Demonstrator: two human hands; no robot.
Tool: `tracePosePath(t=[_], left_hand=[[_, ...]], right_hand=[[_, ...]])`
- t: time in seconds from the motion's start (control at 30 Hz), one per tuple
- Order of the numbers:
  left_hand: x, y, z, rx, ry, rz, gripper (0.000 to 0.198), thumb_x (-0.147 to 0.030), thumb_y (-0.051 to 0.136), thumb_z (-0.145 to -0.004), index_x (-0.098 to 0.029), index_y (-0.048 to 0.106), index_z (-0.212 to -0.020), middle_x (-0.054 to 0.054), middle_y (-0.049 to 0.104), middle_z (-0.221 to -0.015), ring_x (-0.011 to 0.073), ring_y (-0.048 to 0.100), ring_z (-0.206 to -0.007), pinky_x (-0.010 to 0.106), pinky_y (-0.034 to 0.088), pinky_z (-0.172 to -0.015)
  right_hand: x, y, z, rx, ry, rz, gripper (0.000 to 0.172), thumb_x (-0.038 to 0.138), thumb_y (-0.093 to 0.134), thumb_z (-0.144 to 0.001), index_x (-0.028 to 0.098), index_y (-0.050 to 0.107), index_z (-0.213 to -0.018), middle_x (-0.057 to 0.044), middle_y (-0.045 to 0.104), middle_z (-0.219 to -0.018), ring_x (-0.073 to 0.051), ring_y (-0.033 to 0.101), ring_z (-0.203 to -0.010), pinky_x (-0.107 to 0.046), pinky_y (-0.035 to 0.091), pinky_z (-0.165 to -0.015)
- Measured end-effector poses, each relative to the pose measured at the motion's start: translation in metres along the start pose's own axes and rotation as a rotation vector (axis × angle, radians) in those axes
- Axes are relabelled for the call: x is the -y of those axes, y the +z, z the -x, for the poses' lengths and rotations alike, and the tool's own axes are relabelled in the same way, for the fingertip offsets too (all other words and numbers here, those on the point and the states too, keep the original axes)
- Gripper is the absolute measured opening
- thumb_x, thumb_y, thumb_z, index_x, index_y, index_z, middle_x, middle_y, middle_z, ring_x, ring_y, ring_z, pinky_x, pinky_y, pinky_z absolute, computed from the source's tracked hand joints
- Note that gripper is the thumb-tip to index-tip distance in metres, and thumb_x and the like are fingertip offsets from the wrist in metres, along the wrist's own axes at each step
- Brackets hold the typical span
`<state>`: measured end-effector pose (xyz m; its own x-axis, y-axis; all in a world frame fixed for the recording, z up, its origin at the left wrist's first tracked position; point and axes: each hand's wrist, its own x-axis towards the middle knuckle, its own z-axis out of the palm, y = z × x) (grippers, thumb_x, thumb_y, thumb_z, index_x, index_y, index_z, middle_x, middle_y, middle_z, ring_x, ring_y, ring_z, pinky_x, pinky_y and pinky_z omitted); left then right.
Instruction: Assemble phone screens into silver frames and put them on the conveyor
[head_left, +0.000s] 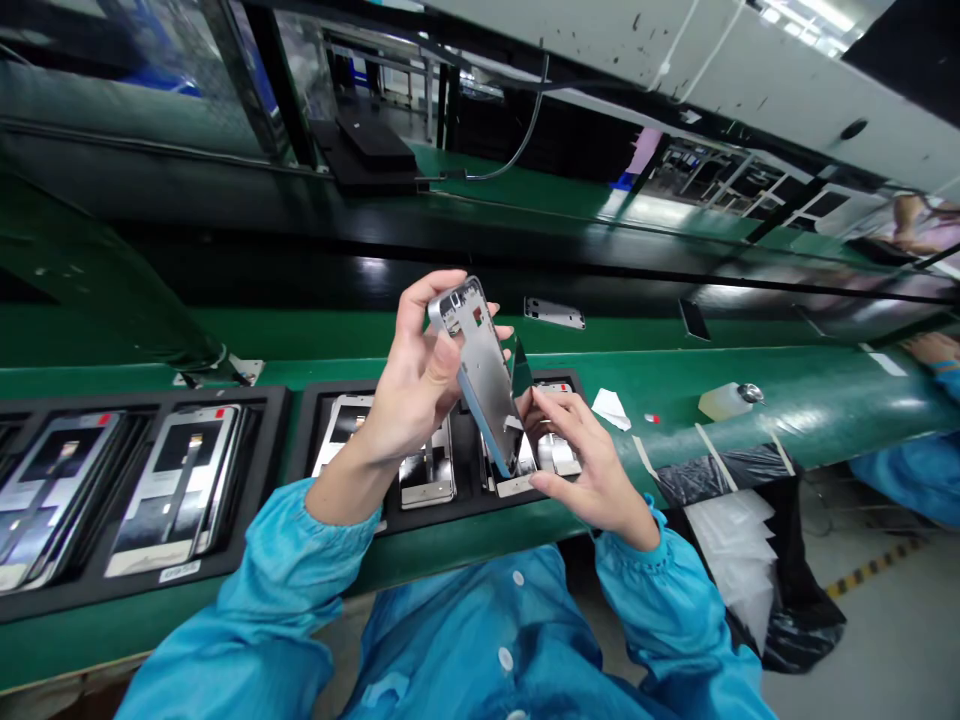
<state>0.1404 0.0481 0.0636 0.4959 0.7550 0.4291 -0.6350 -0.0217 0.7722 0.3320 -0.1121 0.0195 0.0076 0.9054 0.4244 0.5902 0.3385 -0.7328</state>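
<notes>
Raised over the bench, my left hand [420, 370] is closed around the edges of a silver phone frame [484, 375], which stands tilted with its flat metal inner side showing. My right hand [574, 450] pinches a thin dark glossy panel [520, 372] just right of the frame. The panel's lower part is hidden by my fingers, and I cannot tell whether it touches the frame. Beneath both hands lies a black foam tray [469, 515] with phone screen panels [427, 475] in its slots.
At left, another foam tray [274, 440] holds stacked screen panels [176, 480]. Behind, a phone frame [553, 312] and a dark panel [694, 320] lie on the conveyor. Right are white paper [611, 408], a bottle [727, 401] and a black bag [806, 600]. A co-worker's hand [930, 348] shows far right.
</notes>
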Motion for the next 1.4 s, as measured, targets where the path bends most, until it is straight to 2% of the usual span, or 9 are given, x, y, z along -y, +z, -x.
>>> tracePosePath(t=[0.17, 0.37, 0.5, 0.63, 0.73, 0.83, 1.0, 1.2, 1.4], left_hand=[[0.005, -0.010, -0.004, 0.120, 0.037, -0.106, 0.059, -0.064, 0.088, -0.098, -0.034, 0.061, -0.141, 0.011, 0.076, -0.136, 0.0299, 0.084, -0.115, 0.047, 0.072, -0.100], [-0.002, -0.015, -0.007, 0.044, 0.118, -0.152, 0.055, -0.067, 0.083, -0.100, -0.035, 0.059, -0.137, 0.010, 0.077, -0.133, 0.0326, 0.085, -0.113, 0.052, 0.073, -0.098], [0.000, -0.015, -0.007, 0.118, 0.112, -0.158, 0.058, -0.065, 0.087, -0.097, -0.035, 0.059, -0.137, 0.010, 0.075, -0.137, 0.0309, 0.085, -0.109, 0.055, 0.072, -0.103], [0.004, -0.015, -0.005, 0.175, 0.115, -0.184, 0.059, -0.061, 0.092, -0.095, -0.032, 0.062, -0.136, 0.011, 0.076, -0.134, 0.0241, 0.083, -0.102, 0.038, 0.071, -0.089], [0.004, -0.016, -0.002, 0.189, 0.135, -0.256, 0.059, -0.061, 0.093, -0.094, -0.030, 0.067, -0.137, 0.009, 0.075, -0.128, 0.0170, 0.076, -0.090, 0.023, 0.062, -0.069], [0.002, -0.018, 0.000, 0.219, 0.157, -0.286, 0.056, -0.059, 0.092, -0.095, -0.033, 0.069, -0.139, 0.008, 0.071, -0.129, 0.0128, 0.072, -0.082, 0.018, 0.055, -0.061], [0.002, -0.019, 0.004, 0.224, 0.152, -0.288, 0.062, -0.061, 0.094, -0.092, -0.033, 0.068, -0.141, 0.010, 0.071, -0.135, 0.0230, 0.081, -0.103, 0.026, 0.066, -0.076], [0.008, -0.019, 0.006, 0.257, 0.131, -0.217, 0.058, -0.052, 0.094, -0.096, -0.036, 0.068, -0.145, 0.009, 0.073, -0.140, 0.0253, 0.084, -0.112, 0.037, 0.073, -0.095], [0.015, -0.010, 0.010, 0.281, 0.118, -0.151, 0.050, -0.048, 0.085, -0.105, -0.038, 0.066, -0.150, 0.010, 0.070, -0.154, 0.0257, 0.081, -0.128, 0.035, 0.071, -0.101]], right_hand=[[-0.002, 0.026, -0.009, -0.173, 0.070, -0.209, 0.092, 0.080, 0.074, -0.102, 0.035, 0.048, -0.178, -0.017, 0.063, -0.149, -0.035, 0.076, -0.129, -0.053, 0.072, -0.106], [-0.006, 0.017, 0.006, -0.119, 0.002, -0.258, 0.079, 0.066, 0.081, -0.104, 0.042, 0.054, -0.174, -0.012, 0.066, -0.142, -0.031, 0.080, -0.123, -0.049, 0.074, -0.103], [-0.002, 0.011, 0.007, -0.110, -0.003, -0.175, 0.083, 0.068, 0.080, -0.104, 0.037, 0.053, -0.176, -0.012, 0.066, -0.135, -0.033, 0.079, -0.123, -0.050, 0.075, -0.103], [0.005, 0.020, -0.008, -0.140, 0.027, -0.079, 0.090, 0.077, 0.076, -0.102, 0.034, 0.052, -0.177, -0.015, 0.066, -0.139, -0.036, 0.076, -0.129, -0.057, 0.071, -0.112], [0.009, 0.028, -0.018, -0.175, -0.032, -0.078, 0.087, 0.073, 0.076, -0.104, 0.038, 0.049, -0.179, -0.014, 0.065, -0.139, -0.034, 0.075, -0.126, -0.057, 0.069, -0.114], [0.010, 0.032, -0.022, -0.189, -0.083, -0.064, 0.089, 0.068, 0.082, -0.102, 0.039, 0.048, -0.179, -0.013, 0.065, -0.134, -0.033, 0.075, -0.121, -0.057, 0.071, -0.110], [0.009, 0.033, -0.024, -0.177, -0.087, -0.035, 0.099, 0.069, 0.091, -0.093, 0.039, 0.050, -0.178, -0.012, 0.065, -0.131, -0.033, 0.075, -0.117, -0.056, 0.073, -0.105], [0.002, 0.036, -0.028, -0.197, -0.175, -0.039, 0.093, 0.063, 0.091, -0.096, 0.040, 0.051, -0.177, -0.012, 0.065, -0.131, -0.031, 0.075, -0.117, -0.053, 0.073, -0.103], [-0.015, 0.045, -0.030, -0.241, -0.218, 0.026, 0.090, 0.065, 0.090, -0.097, 0.033, 0.057, -0.174, -0.014, 0.061, -0.139, -0.033, 0.073, -0.125, -0.052, 0.070, -0.106]])
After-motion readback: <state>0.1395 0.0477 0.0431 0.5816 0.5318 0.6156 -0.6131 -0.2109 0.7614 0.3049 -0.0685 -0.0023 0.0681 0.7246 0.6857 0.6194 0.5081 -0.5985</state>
